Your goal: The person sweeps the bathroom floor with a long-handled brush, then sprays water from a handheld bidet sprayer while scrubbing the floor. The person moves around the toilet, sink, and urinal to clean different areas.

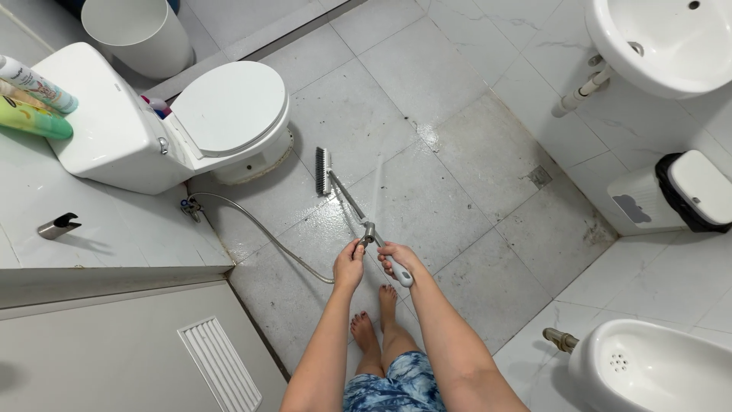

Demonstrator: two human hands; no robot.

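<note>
white toilet (229,114), wall sink (663,46), lidded bin (671,194), bidet (656,366)

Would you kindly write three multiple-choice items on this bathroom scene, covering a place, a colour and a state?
1. Where does the brush head rest?
A. on the floor beside the toilet
B. in the sink
C. on the toilet lid

2. What colour is the pedal bin's lid?
A. red
B. white
C. green

3. How is the toilet lid?
A. shut
B. raised
C. missing

Answers: 1 A, bristles lie on wet tiles by the bowl; 2 B, the lid is white over a black rim; 3 A, it lies flat.
</note>
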